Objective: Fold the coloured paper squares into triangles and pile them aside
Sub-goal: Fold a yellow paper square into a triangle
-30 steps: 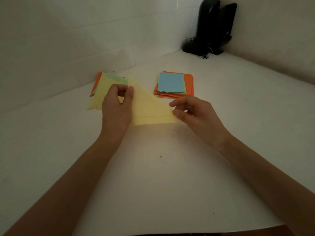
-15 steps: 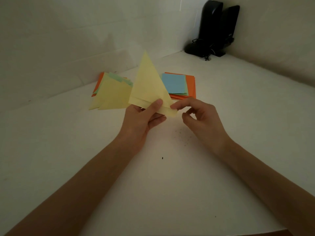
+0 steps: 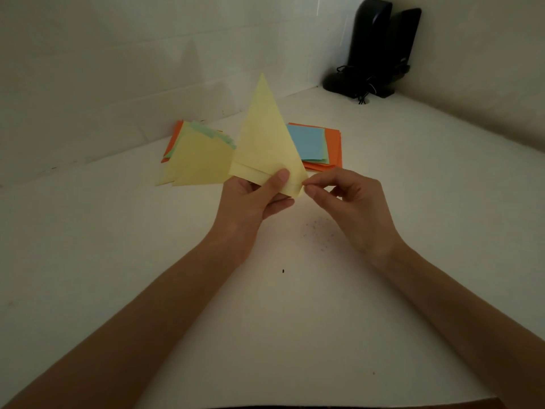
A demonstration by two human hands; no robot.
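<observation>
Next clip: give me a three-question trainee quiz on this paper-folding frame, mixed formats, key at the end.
1. True or false: the folded yellow paper triangle lies flat on the white table.
2. The right hand pinches the triangle's: A) top tip; B) lower corner; C) middle.
3. Fill in: the top sheet of the stack of unfolded paper squares is ____.
Key: 1 false, the left hand holds it upright; 2 B; 3 blue.

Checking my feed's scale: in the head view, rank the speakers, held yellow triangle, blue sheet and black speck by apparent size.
Largest: speakers and yellow triangle, about alike; the triangle is nearer, so unranked.
Then: blue sheet, partly hidden.
Smallest: black speck.
</observation>
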